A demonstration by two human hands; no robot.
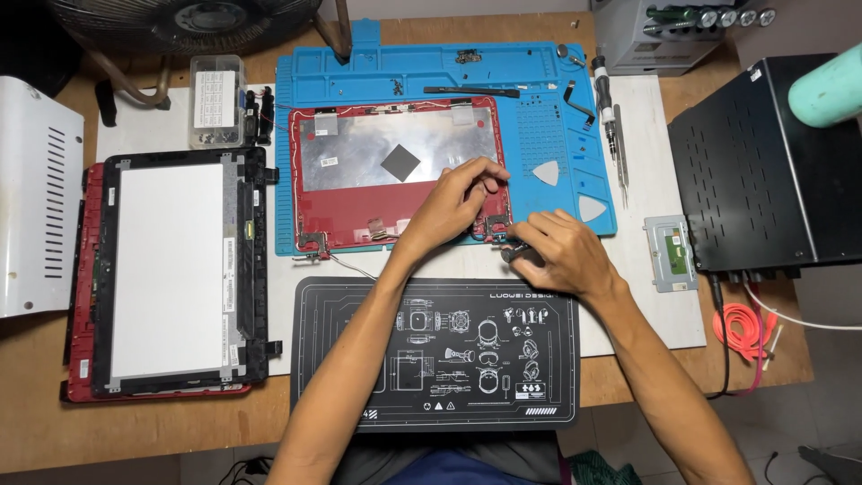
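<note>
A red laptop lid shell (pixel 359 211) with a silver foil lining lies open side up on a blue silicone work mat (pixel 431 67). My left hand (pixel 453 202) rests on the shell's lower right corner, fingers bent over the right hinge (pixel 496 224). My right hand (pixel 557 251) is just right of that corner, closed on a small dark tool or part (pixel 514 255); what it is I cannot make out. The left hinge (pixel 314 241) sits untouched at the shell's lower left.
A detached screen panel on a red laptop base (pixel 171 269) lies at left. A black printed mat (pixel 440 355) is near me. Screwdrivers (pixel 609 117), grey picks (pixel 548 172), a small touchpad board (pixel 671 251), a black box (pixel 759 162), a parts box (pixel 217 99), a fan (pixel 184 22).
</note>
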